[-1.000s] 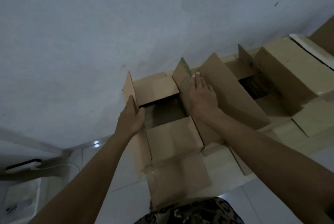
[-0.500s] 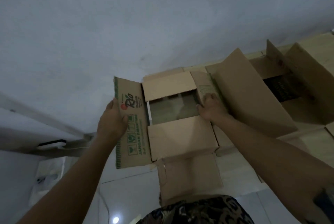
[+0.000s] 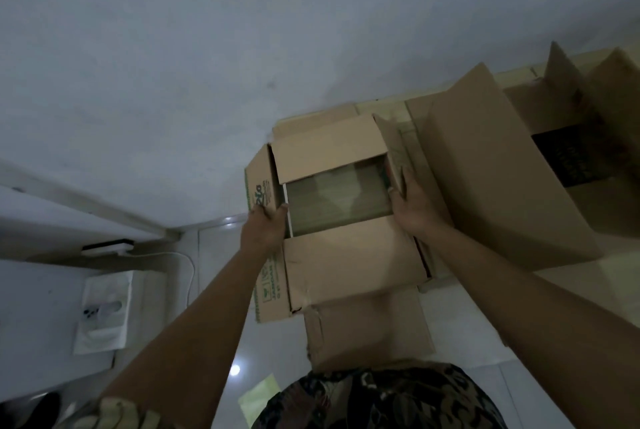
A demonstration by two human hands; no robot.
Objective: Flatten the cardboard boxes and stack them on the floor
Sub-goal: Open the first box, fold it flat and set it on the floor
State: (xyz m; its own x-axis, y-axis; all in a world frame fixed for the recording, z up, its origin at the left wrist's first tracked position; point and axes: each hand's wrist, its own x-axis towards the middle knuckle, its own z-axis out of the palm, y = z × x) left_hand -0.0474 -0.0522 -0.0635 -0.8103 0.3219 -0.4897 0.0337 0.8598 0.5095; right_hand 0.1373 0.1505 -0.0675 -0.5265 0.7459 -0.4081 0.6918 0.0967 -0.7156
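Observation:
A brown cardboard box (image 3: 349,262) with green print on its left side stands in front of me, top flaps spread and the floor showing through its open middle. My left hand (image 3: 265,226) grips the box's left wall, thumb at the inner edge. On the opposite side, my right hand (image 3: 412,201) holds the right wall, fingers curled over its edge. A larger plain box (image 3: 502,165) leans just right of it. Further right stands another open box (image 3: 585,123) with a dark inside.
A pale wall fills the upper view, meeting the tiled floor (image 3: 214,255) behind the boxes. At left lie a white bag (image 3: 104,314) and a white cable (image 3: 188,265). A yellow-green paper (image 3: 258,397) lies on the floor near my patterned clothing.
The box's left flap has swung from flat outward to hanging down the side. My left hand slid to the box's left wall, and my right hand took hold of the right wall edge.

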